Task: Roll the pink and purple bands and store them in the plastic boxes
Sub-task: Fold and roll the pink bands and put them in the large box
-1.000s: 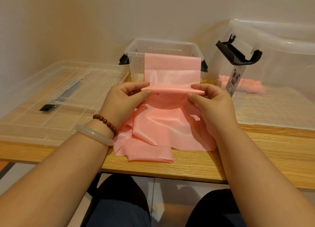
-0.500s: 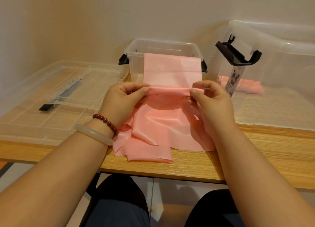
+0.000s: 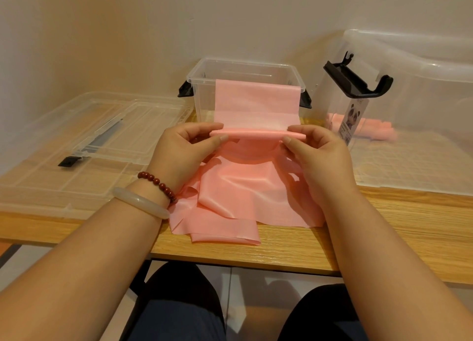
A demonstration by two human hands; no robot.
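A long pink band lies crumpled on the wooden table, and its far end stands up in front of a small clear plastic box. My left hand and my right hand pinch the two ends of a thin fold or roll in the band, held level above the table. A larger clear box at the right holds several rolled pink bands. No purple band is in view.
A clear lid with a black clip lies flat at the left. The large box's black latch sticks up at the right. A wall stands right behind the boxes. My knees show below the table's front edge.
The upright flap of the band has become a little shorter and the rolled part between my fingers slightly thicker. Both hands stay in nearly the same place.
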